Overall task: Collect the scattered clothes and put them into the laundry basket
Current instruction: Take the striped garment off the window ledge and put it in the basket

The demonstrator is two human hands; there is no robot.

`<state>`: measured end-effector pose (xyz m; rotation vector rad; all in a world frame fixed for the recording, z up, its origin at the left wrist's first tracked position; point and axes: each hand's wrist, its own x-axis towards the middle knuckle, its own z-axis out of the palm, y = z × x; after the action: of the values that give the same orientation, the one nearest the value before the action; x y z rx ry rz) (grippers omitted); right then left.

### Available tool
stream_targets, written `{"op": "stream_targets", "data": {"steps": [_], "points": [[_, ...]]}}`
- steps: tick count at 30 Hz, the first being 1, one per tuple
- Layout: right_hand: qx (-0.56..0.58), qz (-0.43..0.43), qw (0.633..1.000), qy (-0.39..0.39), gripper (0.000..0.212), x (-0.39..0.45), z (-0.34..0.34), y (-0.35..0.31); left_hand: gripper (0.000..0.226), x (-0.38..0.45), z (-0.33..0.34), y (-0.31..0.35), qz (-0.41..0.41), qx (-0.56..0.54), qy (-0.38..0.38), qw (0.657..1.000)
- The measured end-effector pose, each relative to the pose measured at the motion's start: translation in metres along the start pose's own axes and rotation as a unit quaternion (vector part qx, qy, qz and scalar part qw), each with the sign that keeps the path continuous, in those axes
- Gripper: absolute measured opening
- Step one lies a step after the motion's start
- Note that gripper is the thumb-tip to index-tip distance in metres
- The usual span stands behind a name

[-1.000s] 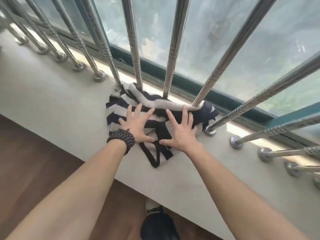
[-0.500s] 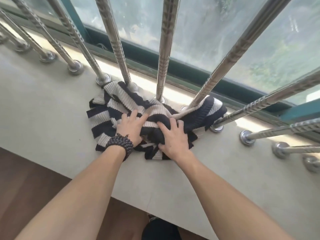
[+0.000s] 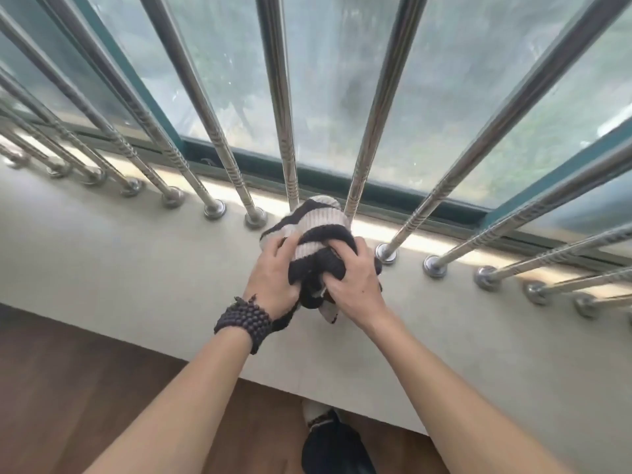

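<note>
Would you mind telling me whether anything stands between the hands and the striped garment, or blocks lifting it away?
Nothing separates them: the left hand and right hand already grip the striped garment. Metal bars stand just behind it; no basket is in view.

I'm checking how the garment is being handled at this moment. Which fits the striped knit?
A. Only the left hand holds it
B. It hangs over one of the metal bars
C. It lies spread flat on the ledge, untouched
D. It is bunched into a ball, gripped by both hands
D: the striped knit is scrunched into a compact bundle, with the left hand and right hand both clutching it above the ledge.
</note>
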<state>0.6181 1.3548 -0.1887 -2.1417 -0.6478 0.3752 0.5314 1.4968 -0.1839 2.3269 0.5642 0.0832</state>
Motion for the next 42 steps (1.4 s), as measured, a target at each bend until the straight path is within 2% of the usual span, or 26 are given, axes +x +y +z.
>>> {"op": "stream_targets", "data": {"steps": [3, 5, 8, 11, 17, 20, 22, 24, 26, 28, 32, 33, 36, 42], "points": [[0.063, 0.046, 0.997, 0.006, 0.055, -0.034, -0.053, -0.043, 0.077, -0.02, -0.04, 0.069, 0.001, -0.066, -0.073, 0.995], [0.096, 0.065, 0.993, 0.037, 0.05, -0.061, -0.087, -0.063, 0.065, -0.034, -0.061, 0.111, 0.009, -0.102, -0.115, 0.988], [0.137, 0.077, 0.982, 0.101, 0.04, -0.105, -0.136, -0.092, 0.056, -0.064, -0.077, 0.169, -0.004, -0.16, -0.096, 0.982], [0.111, 0.07, 0.975, 0.177, 0.031, -0.155, -0.183, -0.114, 0.041, -0.109, -0.08, 0.227, 0.021, -0.174, -0.067, 0.982], [0.069, 0.049, 0.951, 0.296, 0.033, -0.271, -0.288, -0.145, 0.037, -0.202, -0.074, 0.354, 0.129, -0.177, -0.058, 0.974], [0.039, 0.033, 0.931, 0.362, 0.035, -0.342, -0.342, -0.15, 0.037, -0.253, -0.061, 0.418, 0.184, -0.183, -0.091, 0.961], [0.042, 0.046, 0.917, 0.394, 0.046, -0.386, -0.37, -0.149, 0.036, -0.282, -0.047, 0.454, 0.209, -0.184, -0.112, 0.954], [0.055, 0.074, 0.897, 0.433, 0.062, -0.44, -0.401, -0.144, 0.035, -0.316, -0.025, 0.494, 0.247, -0.17, -0.137, 0.944], [0.053, 0.107, 0.879, 0.462, 0.067, -0.484, -0.429, -0.134, 0.036, -0.347, -0.001, 0.527, 0.276, -0.162, -0.161, 0.934], [0.038, 0.145, 0.852, 0.501, 0.058, -0.537, -0.456, -0.115, 0.037, -0.387, 0.028, 0.564, 0.304, -0.152, -0.199, 0.919], [0.069, 0.151, 0.803, 0.573, 0.046, -0.617, -0.485, -0.097, 0.037, -0.442, 0.071, 0.613, 0.377, -0.134, -0.229, 0.887], [0.072, 0.158, 0.779, 0.602, 0.044, -0.657, -0.498, -0.085, 0.036, -0.473, 0.094, 0.638, 0.402, -0.128, -0.252, 0.871], [0.044, 0.192, 0.722, 0.663, 0.044, -0.74, -0.532, -0.063, 0.037, -0.541, 0.143, 0.691, 0.441, -0.118, -0.3, 0.837], [0.041, 0.225, 0.65, 0.725, 0.038, -0.895, -0.583, -0.012, 0.04, -0.67, 0.234, 0.77, 0.494, -0.107, -0.365, 0.782]]}}
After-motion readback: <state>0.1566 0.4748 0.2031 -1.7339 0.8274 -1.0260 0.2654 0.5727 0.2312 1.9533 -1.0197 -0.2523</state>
